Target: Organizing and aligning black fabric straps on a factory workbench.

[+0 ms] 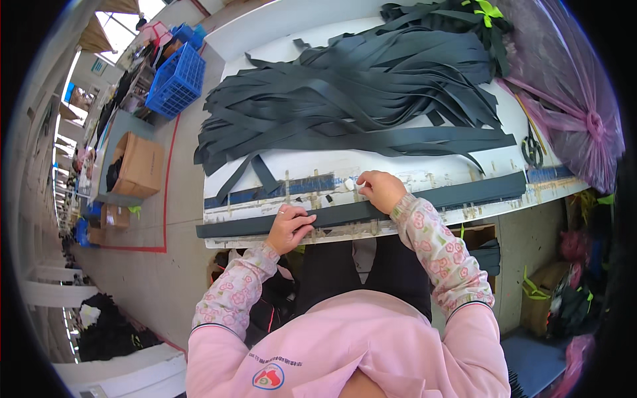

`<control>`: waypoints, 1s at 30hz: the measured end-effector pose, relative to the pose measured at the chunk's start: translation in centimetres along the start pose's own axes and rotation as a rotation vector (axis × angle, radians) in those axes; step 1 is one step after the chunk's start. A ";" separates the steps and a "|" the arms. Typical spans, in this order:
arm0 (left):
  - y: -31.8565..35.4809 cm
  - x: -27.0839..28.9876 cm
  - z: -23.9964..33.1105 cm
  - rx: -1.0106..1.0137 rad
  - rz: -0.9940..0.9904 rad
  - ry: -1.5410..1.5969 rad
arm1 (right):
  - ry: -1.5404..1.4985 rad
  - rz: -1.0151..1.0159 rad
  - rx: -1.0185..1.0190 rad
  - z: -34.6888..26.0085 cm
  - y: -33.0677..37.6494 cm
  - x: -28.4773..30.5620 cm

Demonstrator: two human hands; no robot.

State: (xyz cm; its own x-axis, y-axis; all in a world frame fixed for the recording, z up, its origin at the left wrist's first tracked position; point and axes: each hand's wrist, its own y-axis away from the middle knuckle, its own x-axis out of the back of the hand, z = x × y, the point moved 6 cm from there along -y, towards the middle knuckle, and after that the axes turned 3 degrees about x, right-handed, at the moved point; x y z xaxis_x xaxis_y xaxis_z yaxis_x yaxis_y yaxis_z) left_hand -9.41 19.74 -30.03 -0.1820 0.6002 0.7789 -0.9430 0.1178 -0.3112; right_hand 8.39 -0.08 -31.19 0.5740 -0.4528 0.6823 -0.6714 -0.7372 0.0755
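Note:
A long dark grey-green fabric strip lies along the near edge of the white table. My left hand rests on this strip left of the middle, its fingers curled and the thumb pressed toward them. Beyond the strip my right hand is closed in a pinch, its wrist over the strip. A small white piece shows at its fingertips; its kind is too small to make out. Beside them on the table lies another white bit. Farther back spreads a large pile of dark strips.
Scissors with dark handles lie at the table's right, near a pink plastic bag. On the floor to the left are a blue crate and a cardboard box. Another person is at the far left.

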 end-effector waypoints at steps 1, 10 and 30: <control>-0.1 0.1 -0.1 0.014 0.004 0.039 | 0.089 -0.021 -0.038 -0.4 -1.0 -1.0; 0.4 -0.1 -1.7 0.032 0.044 0.175 | 0.250 -0.050 -0.085 -0.6 -4.4 -2.5; 0.7 0.3 -1.5 -0.007 0.085 0.189 | -0.642 -0.057 -0.049 -7.6 2.6 -7.2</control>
State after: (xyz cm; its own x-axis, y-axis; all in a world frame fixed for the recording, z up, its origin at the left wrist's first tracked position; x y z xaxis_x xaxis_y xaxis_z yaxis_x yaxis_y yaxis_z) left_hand -9.72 21.18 -30.87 -0.2046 0.7459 0.6338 -0.9245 0.0655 -0.3755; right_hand -1.07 5.07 -30.39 0.7654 -0.6347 0.1061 -0.6434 -0.7522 0.1420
